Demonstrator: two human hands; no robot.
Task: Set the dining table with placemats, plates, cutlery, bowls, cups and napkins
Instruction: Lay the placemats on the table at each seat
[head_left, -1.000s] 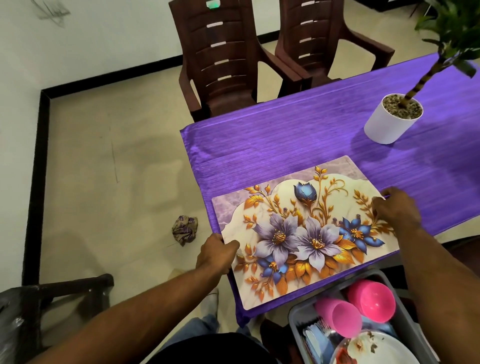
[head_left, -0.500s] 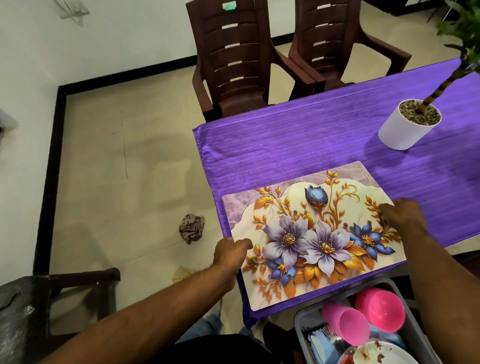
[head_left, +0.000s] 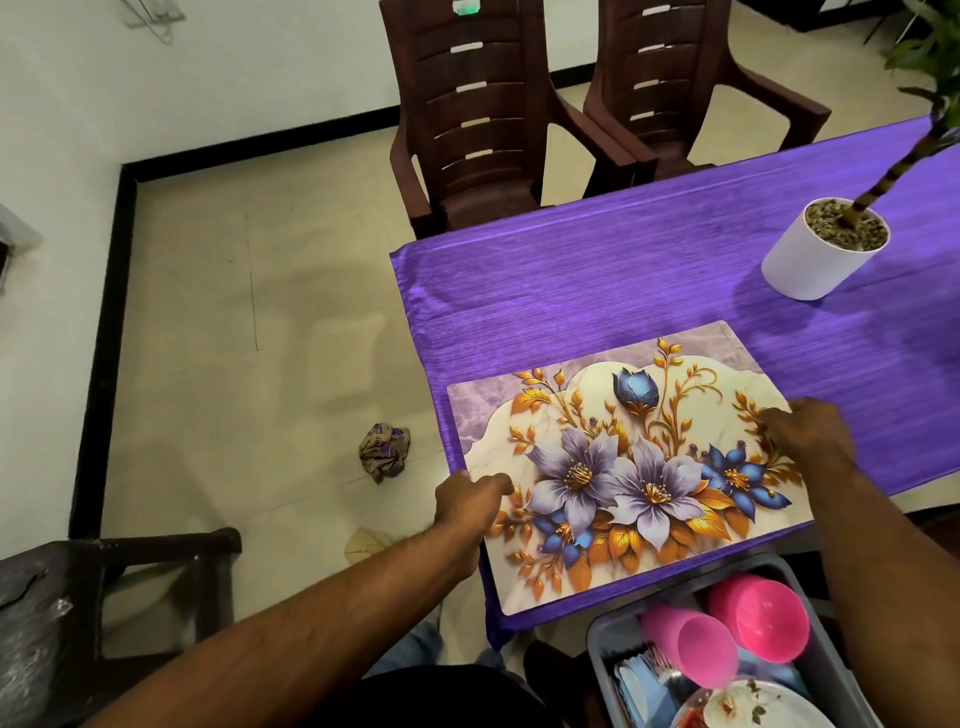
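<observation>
Both hands — left hand (head_left: 470, 499), right hand (head_left: 810, 431) — grip the placemat's (head_left: 623, 467) ends.

The plate (head_left: 748, 709) and grey bin (head_left: 602, 654) run off the bottom edge, and the right hand (head_left: 810, 434) hides its own fingertips.

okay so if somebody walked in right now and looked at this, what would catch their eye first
Most likely the floral placemat, bright with purple and blue flowers and gold leaves, lying at the near corner of the purple tablecloth, with the left hand and right hand at its two ends. Next, the pink cups in the grey bin at bottom right, and the white plant pot farther along the table.
</observation>
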